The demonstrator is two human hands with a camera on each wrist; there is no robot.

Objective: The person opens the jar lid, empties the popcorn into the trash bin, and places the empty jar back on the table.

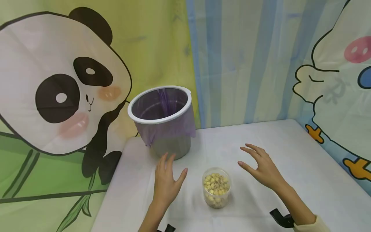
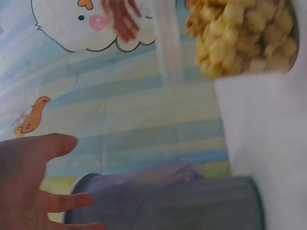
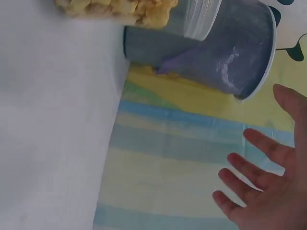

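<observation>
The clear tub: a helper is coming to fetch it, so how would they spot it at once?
On the white table, find the big grey bin with its purple liner. Nearer the viewer, between the left hand and the right hand, stands the clear tub. Unlike the bin, it is small, see-through and holds pale yellow popcorn.

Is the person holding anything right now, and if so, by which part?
Nothing is held: the left hand and right hand are both empty, and the tub of popcorn stands between them, touched by neither.
</observation>
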